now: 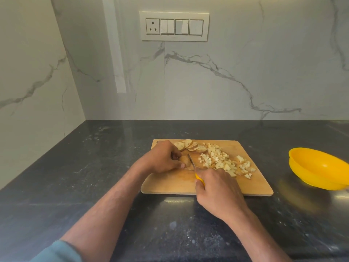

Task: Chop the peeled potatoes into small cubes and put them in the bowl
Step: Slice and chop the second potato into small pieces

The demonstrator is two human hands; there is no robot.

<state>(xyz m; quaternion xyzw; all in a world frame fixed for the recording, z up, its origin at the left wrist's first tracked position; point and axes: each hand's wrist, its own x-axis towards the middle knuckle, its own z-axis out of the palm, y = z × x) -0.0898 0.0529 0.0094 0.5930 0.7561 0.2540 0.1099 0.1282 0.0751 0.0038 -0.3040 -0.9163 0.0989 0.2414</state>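
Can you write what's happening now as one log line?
left hand holds potato | right hand slicing with knife | yellow bowl empty

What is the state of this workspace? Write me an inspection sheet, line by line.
Surface: dark stone countertop carrying a wooden cutting board.
Job's things: potato piece under the blade; round potato slices at the board's far edge; potato cubes heaped on the board's right half; yellow bowl right of the board, no cubes visible inside.
Clutter: pale specks scattered on the counter.
Grippers: left hand holds the potato piece; right hand grips the yellow-handled knife.
Cables: nothing seen.
Surroundings: marble-patterned wall with a switch panel; blue sleeve at the bottom left.
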